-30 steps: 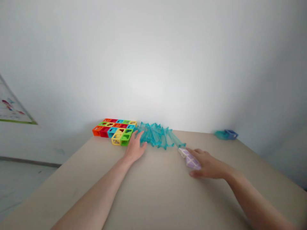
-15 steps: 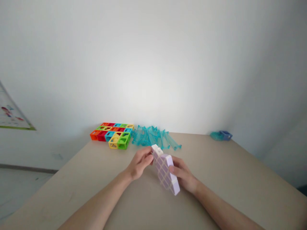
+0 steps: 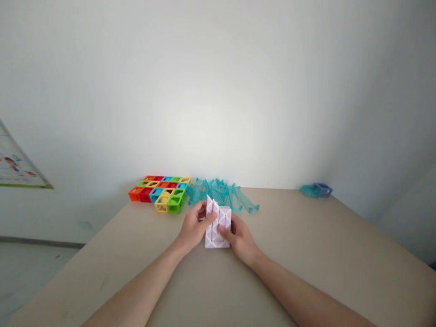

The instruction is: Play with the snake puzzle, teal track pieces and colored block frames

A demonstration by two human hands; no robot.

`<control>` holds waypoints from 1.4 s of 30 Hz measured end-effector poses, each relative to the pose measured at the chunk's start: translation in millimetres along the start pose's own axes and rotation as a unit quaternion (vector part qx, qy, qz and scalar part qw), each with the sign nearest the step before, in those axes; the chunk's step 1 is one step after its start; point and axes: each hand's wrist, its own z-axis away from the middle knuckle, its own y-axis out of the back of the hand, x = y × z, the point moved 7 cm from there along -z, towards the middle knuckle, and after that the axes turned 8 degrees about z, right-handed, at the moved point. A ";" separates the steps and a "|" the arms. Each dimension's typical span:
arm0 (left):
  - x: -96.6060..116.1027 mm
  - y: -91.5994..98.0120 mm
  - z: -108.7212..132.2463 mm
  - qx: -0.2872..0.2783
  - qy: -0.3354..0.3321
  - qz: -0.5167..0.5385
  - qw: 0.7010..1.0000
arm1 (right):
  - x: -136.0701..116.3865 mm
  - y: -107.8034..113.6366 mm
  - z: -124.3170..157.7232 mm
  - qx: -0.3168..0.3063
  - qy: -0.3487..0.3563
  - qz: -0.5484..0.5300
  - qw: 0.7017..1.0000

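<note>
A lilac and white block of triangular segments stands upright near the middle of the beige table. My left hand grips its left side with the thumb across the front. From the right, my right hand closes round it, thumb on the front face. Both hands hold the block just above the tabletop.
A grid of coloured open cubes lies at the table's far left edge. Beside it is a heap of clear teal plastic pieces. A small blue and teal object sits at the far right corner. A white wall stands behind.
The left hand left the teal heap and joined the right on the lilac block. The block came from the table's right side to the middle and turned upright.
</note>
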 end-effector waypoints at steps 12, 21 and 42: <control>1.9 15.1 -4.7 0.066 0.036 0.044 0.996 | 2.8 15.4 -1.4 0.068 -0.043 -0.171 0.982; -10.0 13.7 -7.7 0.060 0.082 0.169 0.980 | 4.1 17.1 0.3 0.085 -0.063 -0.173 0.979; -22.5 4.5 4.9 0.005 0.225 0.118 0.967 | -8.1 1.8 5.7 -0.045 -0.007 0.020 0.999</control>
